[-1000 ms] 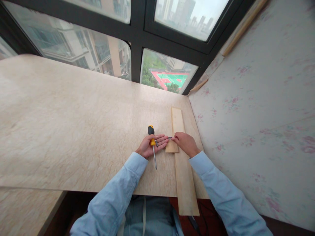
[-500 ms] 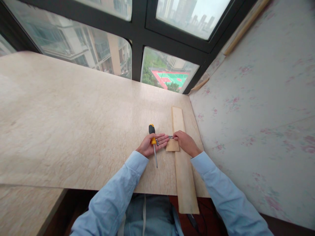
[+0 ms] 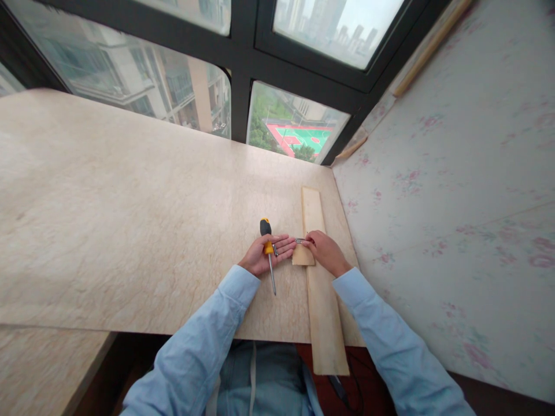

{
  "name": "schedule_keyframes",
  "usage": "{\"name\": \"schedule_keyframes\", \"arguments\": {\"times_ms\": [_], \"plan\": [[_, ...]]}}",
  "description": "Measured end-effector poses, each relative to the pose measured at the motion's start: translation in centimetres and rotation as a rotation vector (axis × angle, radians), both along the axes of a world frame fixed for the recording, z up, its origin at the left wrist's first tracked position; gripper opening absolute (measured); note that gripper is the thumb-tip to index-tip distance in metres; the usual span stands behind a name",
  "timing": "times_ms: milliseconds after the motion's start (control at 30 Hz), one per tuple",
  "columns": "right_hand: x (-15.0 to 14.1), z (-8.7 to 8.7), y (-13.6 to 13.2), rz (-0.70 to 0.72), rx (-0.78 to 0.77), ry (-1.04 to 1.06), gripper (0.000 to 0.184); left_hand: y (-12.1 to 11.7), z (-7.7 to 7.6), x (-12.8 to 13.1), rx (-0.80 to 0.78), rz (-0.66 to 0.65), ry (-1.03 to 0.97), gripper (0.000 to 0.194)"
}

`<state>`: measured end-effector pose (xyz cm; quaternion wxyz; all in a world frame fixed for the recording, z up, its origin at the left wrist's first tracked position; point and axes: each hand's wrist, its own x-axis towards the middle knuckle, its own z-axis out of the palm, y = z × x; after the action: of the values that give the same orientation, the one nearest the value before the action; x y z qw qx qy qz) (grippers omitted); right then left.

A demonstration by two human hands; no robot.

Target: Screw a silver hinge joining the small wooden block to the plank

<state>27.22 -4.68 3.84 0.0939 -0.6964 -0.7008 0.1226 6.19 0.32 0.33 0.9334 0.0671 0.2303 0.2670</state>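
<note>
My left hand lies palm up, fingers stretched out, with a screwdriver held under its thumb. The screwdriver has a black and yellow handle, and its steel shaft points down toward me. A small shiny metal piece, perhaps a screw, rests on the fingers. My right hand pinches a thin silvery metal piece close to the left fingertips; its exact kind is unclear. Below both hands, a short wooden block lies against or over a long wooden board, partly hidden by the right hand.
The board runs across the beige stone-look counter, and its near end overhangs the front edge. A floral papered wall stands close on the right. Dark-framed windows border the far side.
The metal piece in my right fingers has tilted slightly. Both hands stay in nearly the same place, and the view has shifted a little.
</note>
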Motion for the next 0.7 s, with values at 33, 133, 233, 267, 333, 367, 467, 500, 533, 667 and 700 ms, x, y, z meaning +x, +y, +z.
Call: {"name": "schedule_keyframes", "arguments": {"times_ms": [33,133,233,267,333,367,467,500,533,667,700], "plan": [[-0.1,0.1,0.1,0.003,-0.003,-0.017,0.009,0.0,0.0,0.0,0.000,0.000,0.002,0.039],[-0.6,0.4,0.3,0.015,0.023,-0.013,0.012,-0.1,0.2,-0.2,-0.010,0.013,-0.001,0.039],[-1.0,0.7,0.4,0.013,0.077,0.056,0.013,-0.1,0.3,-0.3,-0.030,0.056,-0.016,0.043],[-1.1,0.9,0.4,0.005,0.092,0.083,0.014,-0.1,0.4,-0.4,-0.037,0.076,-0.019,0.044],[-1.3,1.0,0.4,-0.019,0.115,0.143,0.014,-0.2,0.4,-0.5,-0.052,0.119,-0.018,0.046],[-1.5,1.1,0.4,-0.032,0.124,0.178,0.014,-0.2,0.4,-0.5,-0.059,0.141,-0.017,0.047],[-2.1,1.0,0.4,-0.061,0.129,0.287,0.015,-0.4,0.6,-1.0,-0.077,0.204,0.003,0.046],[-2.4,1.0,0.4,-0.071,0.125,0.323,0.016,-0.4,0.7,-1.3,-0.084,0.222,0.024,0.045],[-2.8,0.9,0.4,-0.084,0.119,0.357,0.016,-0.4,0.9,-1.6,-0.093,0.236,0.051,0.044],[-5.2,0.9,0.7,-0.124,0.103,0.486,0.019,-0.3,1.6,-3.3,-0.123,0.268,0.167,0.032],[-5.9,0.9,0.8,-0.121,0.100,0.507,0.019,-0.3,1.7,-3.8,-0.120,0.266,0.186,0.029]]}}
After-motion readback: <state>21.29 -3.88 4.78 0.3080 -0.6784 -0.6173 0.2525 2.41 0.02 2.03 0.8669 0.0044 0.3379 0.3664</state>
